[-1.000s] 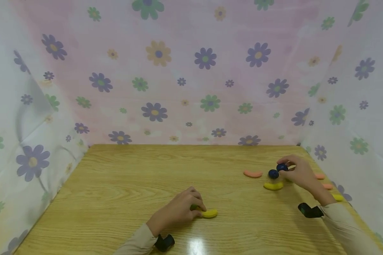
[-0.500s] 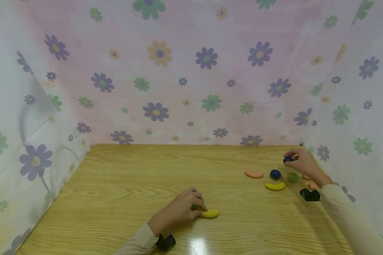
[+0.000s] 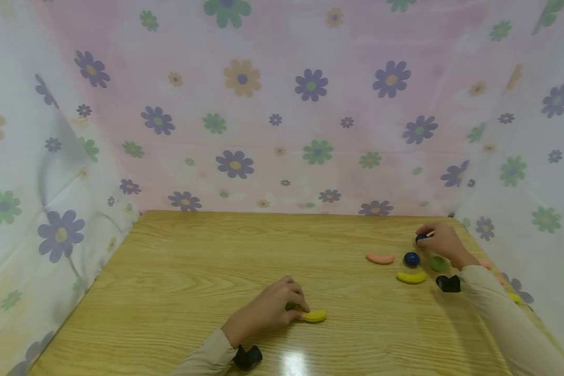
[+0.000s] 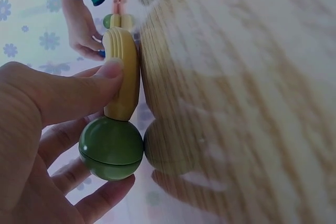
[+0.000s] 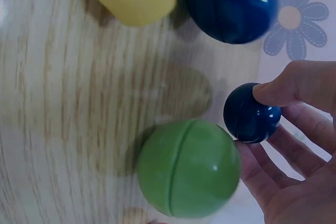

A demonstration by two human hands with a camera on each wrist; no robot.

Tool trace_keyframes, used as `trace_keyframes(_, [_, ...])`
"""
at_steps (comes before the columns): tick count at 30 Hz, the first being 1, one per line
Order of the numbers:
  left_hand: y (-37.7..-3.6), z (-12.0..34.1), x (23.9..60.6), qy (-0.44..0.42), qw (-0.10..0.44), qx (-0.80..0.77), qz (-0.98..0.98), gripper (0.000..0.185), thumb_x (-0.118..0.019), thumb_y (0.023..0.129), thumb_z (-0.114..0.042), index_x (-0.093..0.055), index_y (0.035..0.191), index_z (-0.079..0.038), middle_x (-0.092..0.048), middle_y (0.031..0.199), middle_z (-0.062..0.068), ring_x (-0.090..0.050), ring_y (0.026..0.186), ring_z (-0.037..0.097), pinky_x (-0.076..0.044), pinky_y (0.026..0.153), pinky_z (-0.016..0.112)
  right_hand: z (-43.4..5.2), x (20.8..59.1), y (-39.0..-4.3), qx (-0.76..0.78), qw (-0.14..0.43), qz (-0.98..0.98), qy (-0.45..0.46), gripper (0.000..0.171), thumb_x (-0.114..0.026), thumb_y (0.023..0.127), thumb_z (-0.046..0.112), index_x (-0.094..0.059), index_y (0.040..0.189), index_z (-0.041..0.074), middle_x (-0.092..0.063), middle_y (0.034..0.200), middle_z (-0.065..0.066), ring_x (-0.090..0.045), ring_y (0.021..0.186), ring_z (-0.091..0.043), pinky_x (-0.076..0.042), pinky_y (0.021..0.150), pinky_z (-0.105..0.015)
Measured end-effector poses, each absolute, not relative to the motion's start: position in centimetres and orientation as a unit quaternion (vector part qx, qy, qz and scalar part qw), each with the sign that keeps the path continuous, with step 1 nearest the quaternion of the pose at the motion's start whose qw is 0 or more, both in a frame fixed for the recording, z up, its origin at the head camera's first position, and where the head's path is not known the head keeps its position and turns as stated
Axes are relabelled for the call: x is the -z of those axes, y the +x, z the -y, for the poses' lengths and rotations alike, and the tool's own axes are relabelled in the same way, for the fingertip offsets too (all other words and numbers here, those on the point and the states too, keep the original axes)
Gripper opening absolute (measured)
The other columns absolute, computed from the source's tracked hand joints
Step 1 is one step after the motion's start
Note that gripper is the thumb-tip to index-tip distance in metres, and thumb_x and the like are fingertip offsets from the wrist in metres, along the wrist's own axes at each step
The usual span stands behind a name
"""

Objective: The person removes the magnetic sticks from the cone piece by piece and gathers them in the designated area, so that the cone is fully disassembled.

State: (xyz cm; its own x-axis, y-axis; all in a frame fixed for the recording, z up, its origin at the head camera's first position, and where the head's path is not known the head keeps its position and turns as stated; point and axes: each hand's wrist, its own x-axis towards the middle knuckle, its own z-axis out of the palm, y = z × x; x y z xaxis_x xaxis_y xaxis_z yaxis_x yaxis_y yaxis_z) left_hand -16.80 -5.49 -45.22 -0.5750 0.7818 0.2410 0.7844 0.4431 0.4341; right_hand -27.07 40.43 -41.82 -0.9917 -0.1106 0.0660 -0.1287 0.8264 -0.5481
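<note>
My left hand [image 3: 272, 305] pinches a yellow toy banana [image 4: 122, 95] low over the wooden table, thumb on its near side. In the left wrist view a green ball [image 4: 107, 148] with a seam touches the banana's end, beside the curled fingers. Farther back on the right, my right hand [image 3: 444, 245] holds a small dark blue ball [image 5: 244, 119] between thumb and fingers. A second blue ball [image 3: 411, 259] lies just in front of it. Close to my right wrist sits a lighter green ball [image 3: 438, 263], and another toy banana [image 3: 411, 278] rests in front of the blue ball.
An orange curved piece [image 3: 380, 259] lies left of the blue ball. Along the table's right edge, partly behind the right arm, are more orange pieces [image 3: 485, 264] and a yellow piece [image 3: 514, 297]. Flowered cloth walls [image 3: 282, 104] stand around the table's back and sides.
My right hand has carried its blue ball back, away from the other blue ball, uncovering the lighter green ball. The left hand keeps its hold on the banana in place; the head view has shifted slightly.
</note>
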Motion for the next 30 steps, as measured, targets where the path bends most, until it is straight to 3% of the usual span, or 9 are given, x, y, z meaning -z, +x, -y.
trace_keyframes(6, [-16.9,5.3,45.3,-0.460,0.001,0.260,0.849,0.014,-0.071,0.086,-0.025,-0.075,0.099,-0.025,-0.059,0.099,-0.015,-0.047,0.094,0.003,-0.042,0.080,0.017,-40.5,42.3,-27.3,-0.242,0.019,0.968,0.065,0.028,-0.061,0.086,0.005,-0.063,0.107,-0.014,-0.061,0.102,-0.032,-0.056,0.090,-0.047,-0.049,0.071,-0.052])
trace_keyframes(19, [-16.6,5.4,45.2,-0.456,0.013,0.259,0.852,0.015,-0.070,0.086,-0.026,-0.075,0.100,-0.023,-0.059,0.101,-0.013,-0.047,0.091,0.003,-0.041,0.075,0.015,-40.5,42.4,-26.8,-0.233,0.019,0.969,0.077,0.030,-0.056,0.085,0.000,-0.060,0.113,-0.012,-0.055,0.111,-0.036,-0.054,0.097,-0.053,-0.050,0.070,-0.052])
trace_keyframes(27, [-16.3,6.1,45.1,-0.421,-0.013,0.282,0.862,0.022,-0.069,0.088,-0.025,-0.070,0.109,-0.020,-0.052,0.121,-0.003,-0.049,0.108,0.008,-0.046,0.084,0.019,-39.2,41.1,-25.8,-0.234,0.046,0.967,0.086,0.029,-0.059,0.086,0.001,-0.062,0.114,-0.008,-0.052,0.119,-0.035,-0.050,0.103,-0.052,-0.047,0.074,-0.056])
trace_keyframes(30, [-16.6,6.7,45.1,-0.410,-0.030,0.294,0.863,0.025,-0.067,0.089,-0.017,-0.065,0.114,-0.020,-0.049,0.125,-0.005,-0.051,0.106,0.007,-0.046,0.081,0.020,-37.6,40.3,-24.8,-0.238,0.065,0.963,0.109,0.027,-0.063,0.085,0.000,-0.064,0.112,-0.006,-0.054,0.117,-0.033,-0.053,0.102,-0.050,-0.047,0.075,-0.057])
